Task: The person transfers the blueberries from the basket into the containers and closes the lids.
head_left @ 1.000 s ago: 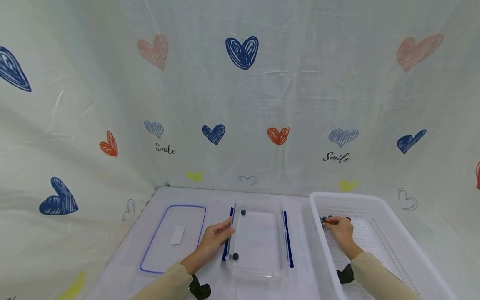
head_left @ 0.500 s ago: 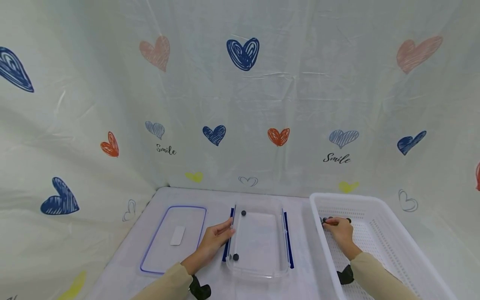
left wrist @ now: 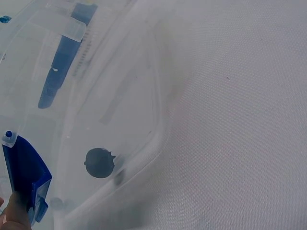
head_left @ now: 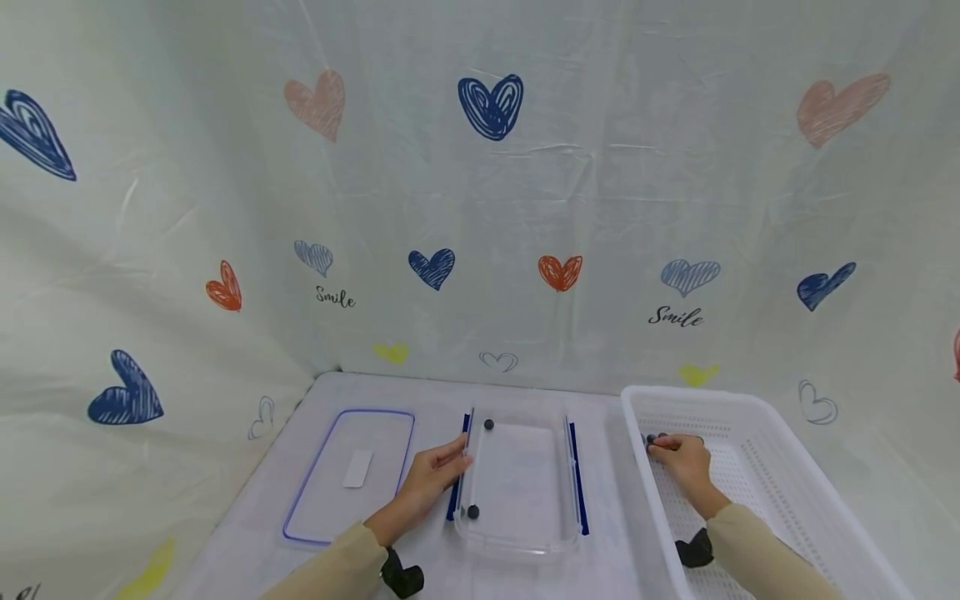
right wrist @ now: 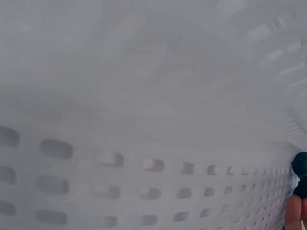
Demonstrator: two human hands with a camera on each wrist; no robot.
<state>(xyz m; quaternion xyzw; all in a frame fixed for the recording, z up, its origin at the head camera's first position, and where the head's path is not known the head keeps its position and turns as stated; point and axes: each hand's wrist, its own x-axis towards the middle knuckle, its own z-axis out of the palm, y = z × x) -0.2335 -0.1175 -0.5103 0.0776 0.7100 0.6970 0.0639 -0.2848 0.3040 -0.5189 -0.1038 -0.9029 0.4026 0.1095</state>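
Note:
My left hand [head_left: 429, 483] grips the left side of a clear plastic container [head_left: 517, 546], thumb on its rim. In the left wrist view my fingertips [left wrist: 15, 213] touch a dark blue side clasp [left wrist: 29, 167]. Two dark blueberries lie along the container's left side, one blueberry [head_left: 489, 424] far back and one blueberry [head_left: 473, 512] at the near corner; its jagged crown shows up close. Inside a white basket [head_left: 813, 471], my right hand [head_left: 684, 463] pinches a blueberry [right wrist: 301, 186] by the left wall, another blueberry [right wrist: 301, 164] right beside it. My palm hides part of the cluster.
A clear lid [head_left: 318, 521] with a blue rim lies flat left of the container, a white rectangle [head_left: 358, 468] showing on it. The basket's raised, perforated walls surround my right hand. A heart-print curtain [head_left: 495, 200] hangs behind the table.
The head view has shifted slightly. Both hands keep nearly the same places, the left at the container and the right at the blueberries by the basket's left wall.

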